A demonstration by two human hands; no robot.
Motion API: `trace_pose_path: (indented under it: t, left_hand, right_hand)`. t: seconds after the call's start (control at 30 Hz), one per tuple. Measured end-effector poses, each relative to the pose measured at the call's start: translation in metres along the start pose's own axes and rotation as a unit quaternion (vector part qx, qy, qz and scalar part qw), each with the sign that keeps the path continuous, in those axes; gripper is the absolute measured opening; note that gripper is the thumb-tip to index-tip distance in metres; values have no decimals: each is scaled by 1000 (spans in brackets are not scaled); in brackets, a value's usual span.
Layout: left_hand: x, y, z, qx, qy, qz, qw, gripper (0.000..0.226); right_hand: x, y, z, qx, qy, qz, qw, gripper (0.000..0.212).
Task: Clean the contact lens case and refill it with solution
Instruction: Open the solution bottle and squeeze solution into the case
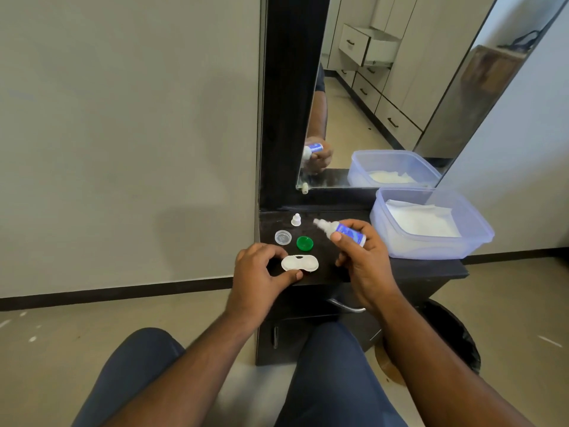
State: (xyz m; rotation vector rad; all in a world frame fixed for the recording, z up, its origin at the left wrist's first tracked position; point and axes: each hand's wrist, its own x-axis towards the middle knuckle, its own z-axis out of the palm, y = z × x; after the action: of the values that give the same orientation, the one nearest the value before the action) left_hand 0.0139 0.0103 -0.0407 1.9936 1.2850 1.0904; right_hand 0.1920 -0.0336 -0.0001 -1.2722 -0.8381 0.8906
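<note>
The left hand (261, 269) is curled around the near-left end of the white lens case (299, 262), which lies on the dark shelf (431, 268); the right hand (361, 252) is closed on the solution bottle (345, 232), tilted nozzle-left above the shelf. The nozzle is not yet over a well — a squeeze now would likely be spilled beside the case. The green cap (304, 243) and clear cap (283, 237) lie just behind, the bottle cap (296, 219) farther back. The right wrist is bent and raised.

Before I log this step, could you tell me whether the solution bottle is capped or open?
Open. The bottle in the right hand shows a bare nozzle, and its small white cap stands apart on the shelf.
</note>
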Motion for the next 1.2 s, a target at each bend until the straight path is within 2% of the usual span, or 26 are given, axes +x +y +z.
trace_pose_path:
  t: [0.17,0.3,0.43,0.77,0.9,1.03,1.2]
  left_hand:
    - [1,1,-2,-6,-13,-15,1000,59]
    - [3,1,-8,-41,-44,-33,998,55]
    - [2,3,-10,-52,-38,-42,997,50]
    - [-4,2,-10,-55,-22,-5,998,47]
    - [-4,1,-9,-58,-21,-11,998,41]
    - [-3,1,-9,-54,-21,-12,998,39]
    - [-3,1,-8,-52,-19,-13,998,36]
  right_hand:
    - [1,2,-3,95,-38,50,993,24]
    - [4,2,2,133,-61,70,987,27]
    - [12,1,9,57,-82,46,994,18]
    - [15,6,16,-2,-90,39,995,22]
    - [14,5,18,-23,-99,34,994,6]
    - [14,5,17,-32,-102,34,994,8]
    - [13,6,17,-57,-105,39,992,28]
